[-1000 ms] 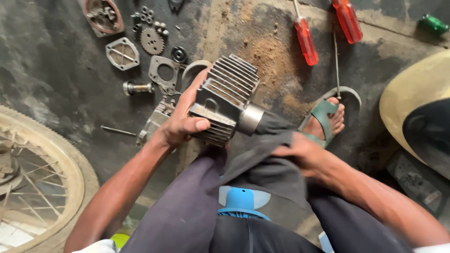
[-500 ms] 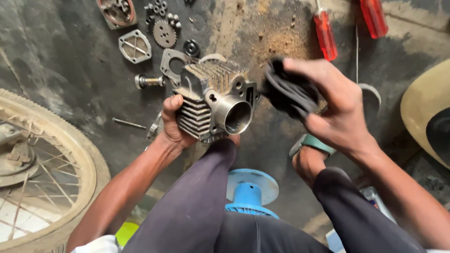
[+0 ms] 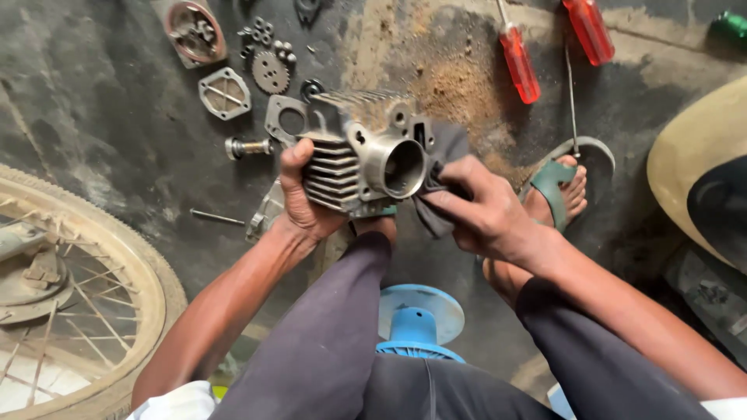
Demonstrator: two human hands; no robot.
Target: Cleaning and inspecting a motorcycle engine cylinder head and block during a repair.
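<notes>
My left hand (image 3: 302, 196) grips a finned grey metal engine cylinder (image 3: 359, 154) by its fins, holding it above my knees with the round bore turned toward me. My right hand (image 3: 482, 208) pinches a dark cloth (image 3: 442, 167) and presses it against the right edge of the bore. Part of the cloth hangs below my fingers. My dark trouser legs fill the lower middle of the view.
Small engine parts lie on the oily floor: a gear (image 3: 270, 71), a cover plate (image 3: 224, 93), a gasket (image 3: 285, 118), a bolt (image 3: 247, 146). Two red-handled screwdrivers (image 3: 520, 61) lie at the top right. A spoked wheel (image 3: 74, 299) sits left. A blue stool (image 3: 420, 320) is under me.
My left hand turned the cylinder so its bore faces me. My right hand, which had lifted the cloth away to the right, came back and set it against the bore.
</notes>
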